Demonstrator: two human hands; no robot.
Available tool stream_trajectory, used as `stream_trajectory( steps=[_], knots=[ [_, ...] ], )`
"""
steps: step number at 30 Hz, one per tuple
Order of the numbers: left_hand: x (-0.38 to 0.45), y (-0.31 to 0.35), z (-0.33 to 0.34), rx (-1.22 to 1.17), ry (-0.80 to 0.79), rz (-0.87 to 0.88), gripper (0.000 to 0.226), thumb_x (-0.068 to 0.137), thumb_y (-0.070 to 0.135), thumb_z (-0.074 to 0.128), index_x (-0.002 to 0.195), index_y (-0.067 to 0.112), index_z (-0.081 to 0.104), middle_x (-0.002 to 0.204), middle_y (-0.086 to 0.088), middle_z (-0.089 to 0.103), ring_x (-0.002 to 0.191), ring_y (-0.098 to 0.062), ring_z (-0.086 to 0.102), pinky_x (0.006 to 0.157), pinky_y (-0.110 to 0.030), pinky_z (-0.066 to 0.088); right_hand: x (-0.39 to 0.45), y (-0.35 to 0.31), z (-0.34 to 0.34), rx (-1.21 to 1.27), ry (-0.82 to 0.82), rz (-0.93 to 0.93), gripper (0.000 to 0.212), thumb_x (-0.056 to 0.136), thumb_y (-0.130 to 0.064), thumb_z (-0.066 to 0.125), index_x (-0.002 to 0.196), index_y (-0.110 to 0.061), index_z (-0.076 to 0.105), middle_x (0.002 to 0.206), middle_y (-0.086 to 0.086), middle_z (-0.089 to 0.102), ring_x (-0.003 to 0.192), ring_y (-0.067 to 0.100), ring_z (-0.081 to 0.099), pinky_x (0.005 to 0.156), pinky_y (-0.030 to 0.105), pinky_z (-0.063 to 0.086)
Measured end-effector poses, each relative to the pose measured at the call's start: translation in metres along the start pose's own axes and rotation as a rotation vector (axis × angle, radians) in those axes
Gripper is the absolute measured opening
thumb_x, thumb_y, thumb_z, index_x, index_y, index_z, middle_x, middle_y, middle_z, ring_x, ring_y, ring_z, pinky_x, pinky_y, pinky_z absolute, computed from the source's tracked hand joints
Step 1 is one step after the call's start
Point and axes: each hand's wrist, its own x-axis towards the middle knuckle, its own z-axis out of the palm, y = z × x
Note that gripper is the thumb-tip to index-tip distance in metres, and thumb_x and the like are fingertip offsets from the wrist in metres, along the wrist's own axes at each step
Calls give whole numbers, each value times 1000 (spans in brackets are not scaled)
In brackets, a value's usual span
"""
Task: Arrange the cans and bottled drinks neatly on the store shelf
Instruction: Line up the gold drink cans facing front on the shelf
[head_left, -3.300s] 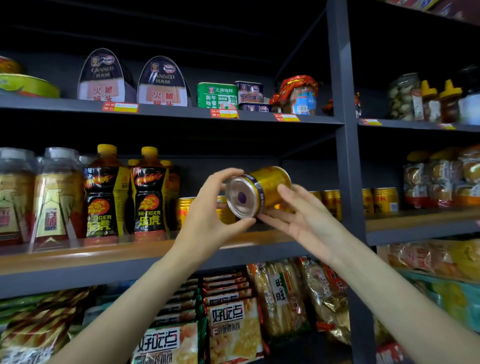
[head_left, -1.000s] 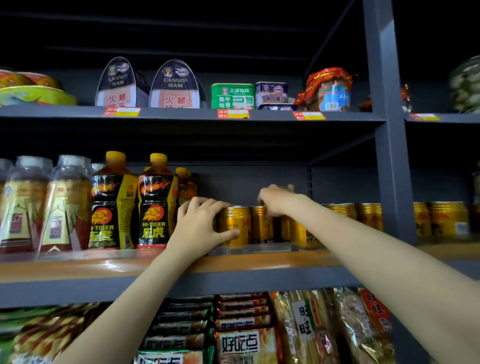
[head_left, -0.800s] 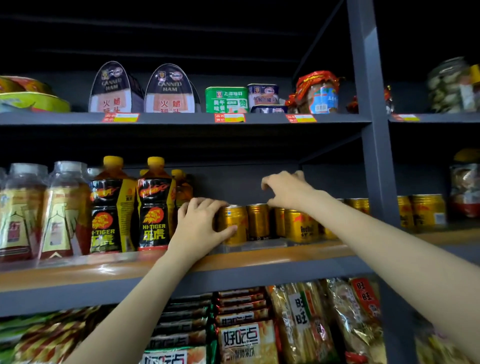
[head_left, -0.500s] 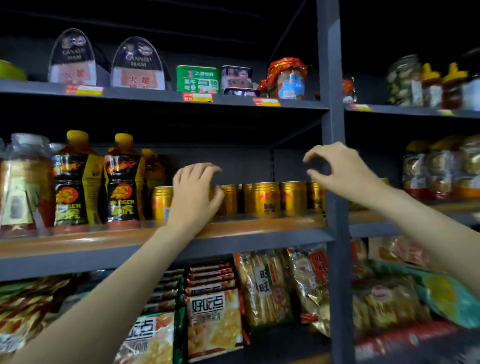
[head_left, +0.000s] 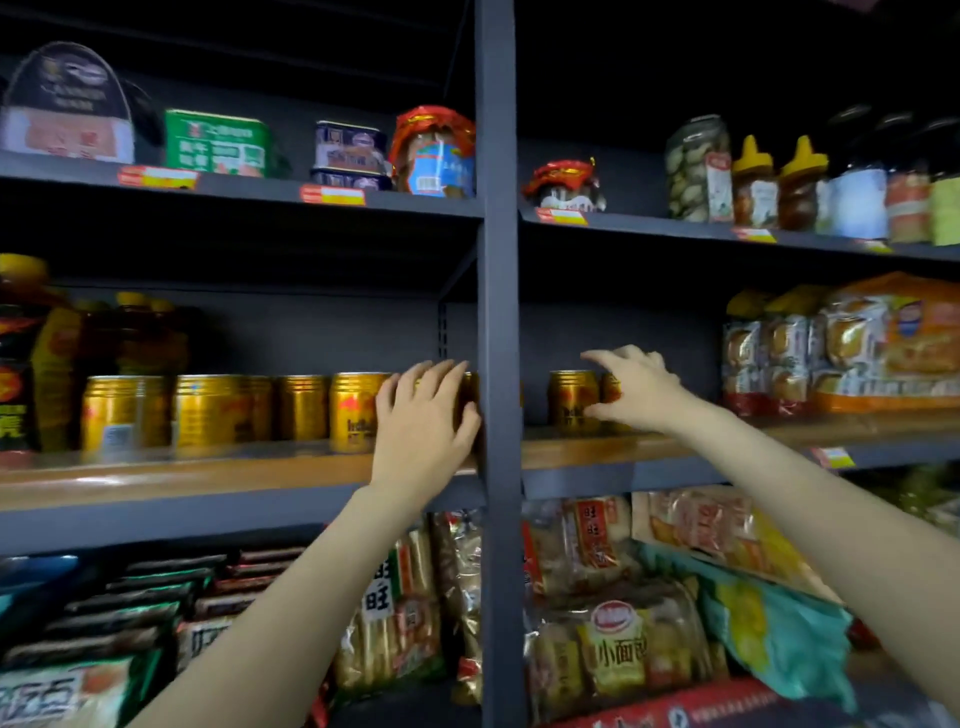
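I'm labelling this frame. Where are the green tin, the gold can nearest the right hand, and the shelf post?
green tin (head_left: 215, 143), head view, front label.
gold can (head_left: 571, 400), head view, front side.
shelf post (head_left: 497, 234), head view, front face.

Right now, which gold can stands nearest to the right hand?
The gold can just right of the upright post; the right hand reaches beside it.

One head-worn wide-angle view faces the shelf (head_left: 239, 470) front-on at arm's reach, its upright post (head_left: 497, 312) near centre, tiers bending at the edges
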Motion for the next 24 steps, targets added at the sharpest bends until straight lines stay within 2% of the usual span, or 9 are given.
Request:
stream_trajectory(
  steps=[2, 5, 8, 12, 17, 19, 21, 22, 24],
  knots=[
    [-2, -2, 4, 59, 46, 8, 65, 85, 46, 20, 132, 14, 52, 133, -4, 54, 129, -26, 41, 108, -44, 22, 8, -2, 12, -23, 31, -5, 68, 87, -41, 65, 145, -27, 32, 147, 10, 28, 135, 35, 22, 107, 48, 25],
    [-1, -2, 4, 92, 40, -14, 66, 84, 45, 20, 133, 13, 51, 132, -5, 55, 129, -25, 41, 109, -42, 21, 14, -10, 27, -12, 160, -30, 55, 85, -42, 67, 127, -14, 47, 138, 13, 35, 129, 34, 28, 105, 46, 27],
    [-2, 0, 6, 127, 44, 2, 60, 86, 42, 24, 131, 13, 52, 130, -5, 56, 127, -25, 43, 108, -42, 25, 16, -13, 33, -15, 262, -12, 62, 82, -43, 69, 129, -12, 42, 139, 16, 33, 131, 34, 28, 105, 45, 27],
    [-1, 0, 5, 122, 43, -13, 62, 86, 44, 23, 132, 13, 50, 132, -4, 55, 129, -23, 41, 109, -41, 22, 29, -12, 30, -96, 103, 30, 79, 82, -48, 67, 144, -15, 30, 150, 21, 25, 141, 37, 17, 114, 51, 13],
    [-2, 0, 2, 22, 66, -24, 67, 86, 50, 17, 135, 16, 47, 136, -1, 51, 132, -18, 35, 110, -35, 14, 30, -20, 34, -30, 265, 18, 68, 82, -45, 69, 132, -12, 38, 127, 22, 55, 126, 39, 44, 115, 48, 16],
    [-2, 1, 0, -26, 69, -25, 69, 85, 52, 15, 136, 17, 46, 137, 0, 50, 133, -16, 33, 110, -33, 12, 25, -20, 34, 90, 279, 0, 60, 79, -40, 74, 123, -14, 43, 126, 19, 53, 121, 39, 46, 109, 47, 29],
    [-3, 0, -1, -56, 67, -24, 71, 84, 54, 14, 136, 17, 46, 138, 0, 49, 133, -15, 32, 109, -31, 11, 15, -23, 30, 337, 312, -34, 47, 76, -28, 78, 107, -18, 44, 124, 12, 44, 113, 33, 49, 91, 38, 44],
    [-3, 0, -2, -65, 67, -21, 72, 84, 55, 13, 136, 18, 46, 138, 0, 49, 133, -15, 31, 109, -30, 12, 8, -25, 26, 417, 352, -61, 44, 76, -23, 78, 102, -18, 43, 123, 9, 40, 109, 27, 48, 82, 31, 43],
    [-2, 0, -4, -98, 70, -13, 73, 84, 56, 12, 137, 18, 45, 140, 1, 48, 135, -14, 30, 109, -28, 11, -5, -33, 10, 505, 490, -98, 42, 76, -18, 78, 99, -17, 43, 122, 6, 38, 103, 17, 43, 79, 24, 38]
  ],
)
